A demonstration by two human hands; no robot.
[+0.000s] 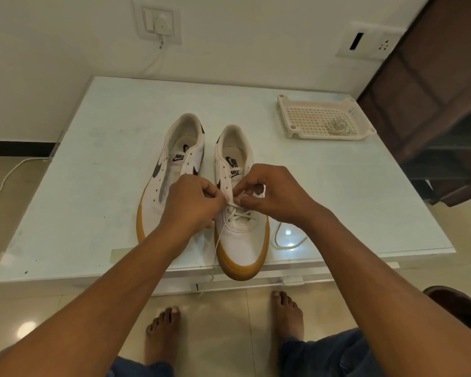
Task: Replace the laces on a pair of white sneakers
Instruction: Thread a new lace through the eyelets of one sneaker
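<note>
1. The glass table (pixel 93 186) bears two shoes: an unlaced white sneaker (pixel 158 210) beside a part-laced white sneaker (pixel 242 243).
2. The left hand (pixel 193 202) and right hand (pixel 272 194) pinch its one lace (pixel 238 213), covering the middle eyelets.
3. One perforated tray (pixel 283 104), far right, holds a coiled lace (pixel 337 126).

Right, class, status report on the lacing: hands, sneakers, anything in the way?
Left hand and right hand pinch the lace over one sneaker, lower eyelets threaded. Other sneaker unlaced. Nothing blocking.

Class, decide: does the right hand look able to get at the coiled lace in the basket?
Likely yes, once freed: the right hand pinches the sneaker's lace, but nothing stands before the basket.
</note>
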